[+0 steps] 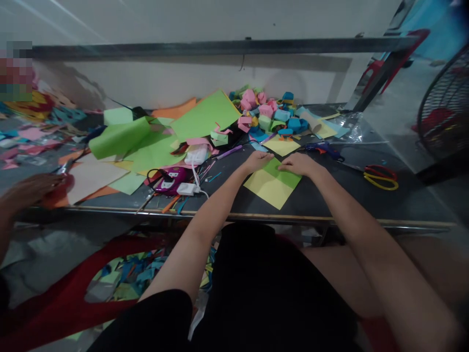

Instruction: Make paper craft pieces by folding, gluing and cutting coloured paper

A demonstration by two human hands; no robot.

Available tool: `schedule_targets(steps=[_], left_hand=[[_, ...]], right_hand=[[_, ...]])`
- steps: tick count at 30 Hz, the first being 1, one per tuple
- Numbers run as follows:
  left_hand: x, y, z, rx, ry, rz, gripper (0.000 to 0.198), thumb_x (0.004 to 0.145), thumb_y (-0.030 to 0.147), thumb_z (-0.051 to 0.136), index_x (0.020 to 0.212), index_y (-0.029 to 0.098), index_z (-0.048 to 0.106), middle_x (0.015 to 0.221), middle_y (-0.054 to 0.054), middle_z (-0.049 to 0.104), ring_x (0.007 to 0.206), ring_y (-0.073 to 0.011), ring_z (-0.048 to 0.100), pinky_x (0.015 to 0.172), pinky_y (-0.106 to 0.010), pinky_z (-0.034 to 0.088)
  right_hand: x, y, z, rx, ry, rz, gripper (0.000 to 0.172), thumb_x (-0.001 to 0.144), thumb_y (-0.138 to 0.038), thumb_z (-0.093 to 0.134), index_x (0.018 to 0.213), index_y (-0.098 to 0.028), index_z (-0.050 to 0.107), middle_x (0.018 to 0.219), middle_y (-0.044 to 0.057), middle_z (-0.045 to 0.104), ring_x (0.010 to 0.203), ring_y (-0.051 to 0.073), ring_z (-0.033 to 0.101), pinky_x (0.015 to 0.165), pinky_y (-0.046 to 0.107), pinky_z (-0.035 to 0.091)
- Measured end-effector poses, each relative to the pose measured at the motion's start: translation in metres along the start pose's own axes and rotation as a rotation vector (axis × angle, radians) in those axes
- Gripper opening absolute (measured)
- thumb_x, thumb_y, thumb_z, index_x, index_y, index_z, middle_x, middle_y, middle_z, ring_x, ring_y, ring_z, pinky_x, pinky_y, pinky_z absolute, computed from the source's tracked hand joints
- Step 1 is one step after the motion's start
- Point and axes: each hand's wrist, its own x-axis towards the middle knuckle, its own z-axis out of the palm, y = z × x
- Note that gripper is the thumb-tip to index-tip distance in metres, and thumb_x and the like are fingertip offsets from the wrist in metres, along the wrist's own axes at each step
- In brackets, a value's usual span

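A square sheet of paper (pixel 270 188), yellow on one face and green where its far corner is folded over, lies on the dark table (pixel 330 195) in front of me. My left hand (pixel 257 160) presses flat on the left end of the green fold. My right hand (pixel 298 164) rests on the fold's right end, fingers pressed down on the paper. Both hands touch only this sheet.
Large green sheets (pixel 154 137) and orange paper cover the table's left. A heap of folded pink, blue and green pieces (pixel 269 113) sits at the back. A glue gun (pixel 326 149), scissors (pixel 380 177), a white charger (pixel 190 188) and another person's hand (pixel 31 188) are nearby.
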Motion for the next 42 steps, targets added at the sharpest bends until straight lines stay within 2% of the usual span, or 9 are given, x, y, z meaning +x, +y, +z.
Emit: schedule_targets(steps=[3,6,8,13,21,25,31,37,42], left_hand=[[0.002,0.006,0.005,0.22,0.077,0.114,0.057,0.094,0.042,0.062,0.049,0.021,0.032,0.05,0.005,0.028,0.051,-0.0095,0.029,0.056,-0.027,0.023],[0.001,0.01,0.009,0.329,0.161,0.119,0.052,0.093,0.029,0.059,0.05,0.022,0.031,0.05,0.004,0.031,0.053,-0.0116,0.031,0.061,-0.03,0.023],[-0.001,0.012,0.01,0.333,0.21,0.107,0.051,0.093,0.027,0.059,0.051,0.022,0.032,0.05,0.003,0.033,0.054,-0.0123,0.033,0.062,-0.031,0.023],[-0.006,0.009,0.017,0.243,0.313,0.086,0.048,0.096,0.027,0.057,0.054,0.021,0.035,0.052,0.004,0.036,0.055,-0.0118,0.035,0.062,-0.03,0.025],[-0.007,0.003,0.036,0.167,0.415,0.048,0.055,0.101,0.033,0.057,0.055,0.022,0.03,0.051,0.005,0.032,0.054,-0.0106,0.034,0.06,-0.029,0.026],[-0.009,0.006,0.034,0.182,0.433,0.045,0.054,0.103,0.032,0.055,0.056,0.023,0.03,0.053,0.004,0.033,0.055,-0.0116,0.037,0.062,-0.03,0.028],[-0.009,0.007,0.036,0.208,0.397,0.093,0.058,0.103,0.049,0.055,0.057,0.023,0.032,0.053,0.003,0.033,0.056,-0.0133,0.039,0.061,-0.03,0.029],[-0.009,0.006,0.034,0.215,0.447,0.04,0.049,0.102,0.031,0.057,0.058,0.023,0.036,0.056,0.002,0.037,0.062,-0.0153,0.047,0.066,-0.03,0.029],[-0.006,0.002,0.034,0.216,0.428,0.027,0.047,0.101,0.032,0.057,0.059,0.024,0.039,0.055,0.001,0.039,0.063,-0.0162,0.05,0.066,-0.029,0.032]], right_hand=[[0.002,-0.007,-0.007,-0.01,0.148,-0.032,0.031,0.081,-0.05,0.074,0.065,-0.024,0.073,0.072,0.003,0.072,0.068,0.017,0.059,0.062,0.029,0.035],[0.008,-0.019,-0.01,0.176,0.352,-0.071,0.022,0.081,-0.043,0.072,0.085,-0.022,0.079,0.092,0.005,0.078,0.079,0.02,0.067,0.073,0.03,0.045],[0.015,-0.026,-0.01,0.224,0.431,-0.03,0.019,0.079,-0.035,0.07,0.087,-0.02,0.078,0.089,0.006,0.078,0.078,0.021,0.068,0.075,0.032,0.047],[0.027,-0.036,-0.007,0.223,0.418,0.014,0.009,0.074,-0.029,0.068,0.07,-0.02,0.068,0.074,0.005,0.073,0.069,0.019,0.063,0.069,0.032,0.046],[0.03,-0.044,-0.013,0.122,0.431,0.012,0.012,0.072,-0.031,0.071,0.067,-0.021,0.066,0.07,0.005,0.07,0.069,0.02,0.062,0.065,0.032,0.042],[0.026,-0.031,-0.023,0.076,0.382,0.008,0.008,0.07,-0.027,0.073,0.066,-0.021,0.068,0.069,0.004,0.071,0.069,0.021,0.064,0.067,0.032,0.041],[0.022,-0.014,-0.028,0.066,0.329,-0.016,0.006,0.068,-0.025,0.075,0.066,-0.02,0.071,0.068,0.004,0.072,0.072,0.022,0.067,0.071,0.033,0.042],[0.043,-0.036,-0.023,0.056,0.357,-0.043,0.009,0.069,-0.028,0.079,0.068,-0.021,0.073,0.069,0.004,0.071,0.074,0.023,0.065,0.07,0.033,0.042],[0.042,-0.038,-0.02,0.191,0.362,-0.069,0.012,0.068,-0.029,0.079,0.074,-0.02,0.074,0.077,0.005,0.074,0.076,0.023,0.068,0.07,0.033,0.046]])
